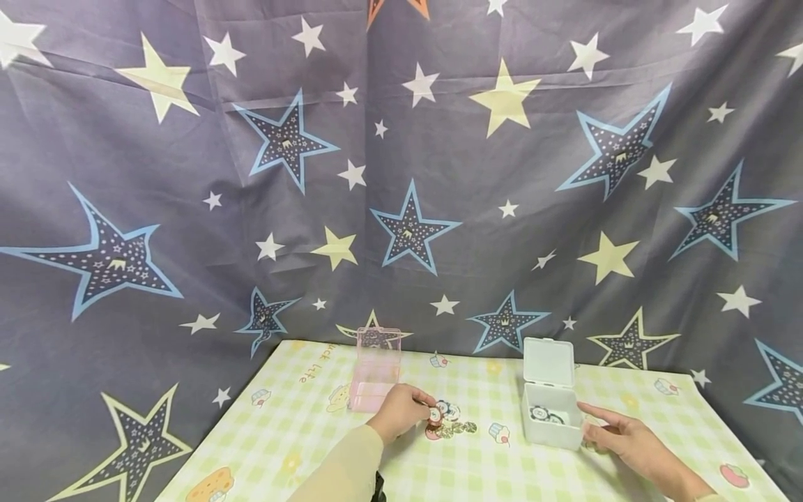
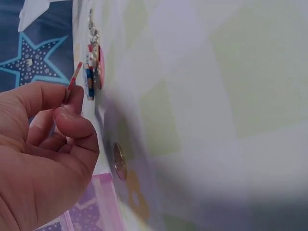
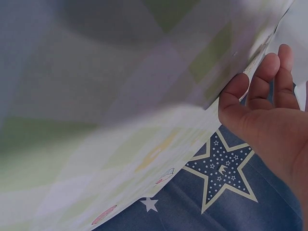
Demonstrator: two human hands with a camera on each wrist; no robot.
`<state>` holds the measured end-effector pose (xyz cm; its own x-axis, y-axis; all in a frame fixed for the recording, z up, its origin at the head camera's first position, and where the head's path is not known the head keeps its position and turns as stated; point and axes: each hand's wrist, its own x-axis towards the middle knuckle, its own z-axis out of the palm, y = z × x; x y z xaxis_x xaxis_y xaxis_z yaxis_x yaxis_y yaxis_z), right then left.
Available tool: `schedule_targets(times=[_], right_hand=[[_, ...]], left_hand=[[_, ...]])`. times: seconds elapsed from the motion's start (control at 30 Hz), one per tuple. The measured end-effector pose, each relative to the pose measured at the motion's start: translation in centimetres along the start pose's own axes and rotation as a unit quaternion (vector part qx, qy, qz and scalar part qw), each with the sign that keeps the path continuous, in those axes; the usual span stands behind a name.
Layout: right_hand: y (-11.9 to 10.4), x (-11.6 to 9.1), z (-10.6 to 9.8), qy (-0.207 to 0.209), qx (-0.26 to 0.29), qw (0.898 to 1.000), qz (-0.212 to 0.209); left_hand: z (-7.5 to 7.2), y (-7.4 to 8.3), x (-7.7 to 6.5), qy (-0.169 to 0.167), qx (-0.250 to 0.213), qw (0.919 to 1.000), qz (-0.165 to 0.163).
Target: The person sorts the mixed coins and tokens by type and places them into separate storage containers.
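Observation:
My left hand [image 1: 401, 410] pinches a small red-edged poker chip [image 2: 73, 81] between thumb and fingers, just above the table. Beside it lies a loose cluster of chips [image 1: 450, 410] and gold-coloured coins [image 1: 464, 427]. One coin [image 2: 120, 161] lies apart below the left hand in the left wrist view. At the right stands a white box [image 1: 552, 434] with its lid raised and a few dark-and-white chips [image 1: 544, 415] inside. My right hand [image 1: 627, 439] is at that box's right side, fingers extended and loosely bent; firm contact is hard to make out.
A clear pink box [image 1: 370, 396] with a raised lid stands behind and left of my left hand. The table wears a green checked cloth [image 1: 314, 418]. A dark star-printed curtain [image 1: 439, 160] hangs right behind the table's far edge.

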<state>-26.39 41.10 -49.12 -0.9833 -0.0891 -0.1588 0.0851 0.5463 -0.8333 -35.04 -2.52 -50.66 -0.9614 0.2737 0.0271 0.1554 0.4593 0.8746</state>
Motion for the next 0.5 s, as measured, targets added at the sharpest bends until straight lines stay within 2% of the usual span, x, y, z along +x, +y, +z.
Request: schedule_targets(times=[0.2, 0.5], right_hand=[[0.0, 0.0, -0.1, -0.007, 0.006, 1.0, -0.002], [0.0, 0.0, 0.0, -0.004, 0.012, 1.0, -0.004]], left_hand=[[-0.1, 0.9, 0.0, -0.015, -0.066, 0.9974, -0.027], [0.2, 1.8, 0.3, -0.024, -0.123, 0.9907, -0.053]])
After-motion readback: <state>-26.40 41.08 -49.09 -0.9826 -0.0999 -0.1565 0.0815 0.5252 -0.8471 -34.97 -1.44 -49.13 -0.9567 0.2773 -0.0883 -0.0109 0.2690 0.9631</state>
